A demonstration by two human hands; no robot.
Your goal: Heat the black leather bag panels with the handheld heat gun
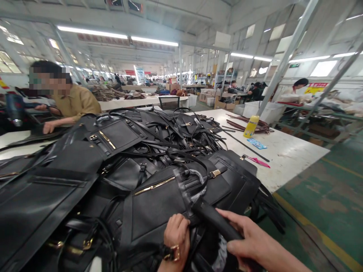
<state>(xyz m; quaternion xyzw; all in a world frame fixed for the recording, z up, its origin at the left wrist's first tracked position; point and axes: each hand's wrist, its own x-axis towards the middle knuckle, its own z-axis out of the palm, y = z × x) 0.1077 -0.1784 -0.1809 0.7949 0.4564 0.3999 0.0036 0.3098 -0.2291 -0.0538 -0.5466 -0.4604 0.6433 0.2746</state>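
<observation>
My right hand (252, 236) grips a thick, rolled black leather piece (217, 219), thumb on the near side and fingers on the far side. Close beside it, my left hand (176, 232) is closed with its fingers curled under; what they hold is hidden. A black strap with a gold buckle (175, 253) lies across the left wrist. Under and beyond both hands is a black leather bag panel (159, 206) with a gold zip (154, 186). Clear plastic wrap (198, 177) covers a handle on it. To its right lies another black panel (241, 181) with a gold clasp.
A heap of black bag parts and straps (170, 130) covers much of the white table (295, 151). On the right stand a yellow bottle (251, 126), brown straps (263, 128), a blue card (256, 143) and a pink-handled tool (261, 162). A co-worker (76, 100) sits at the left.
</observation>
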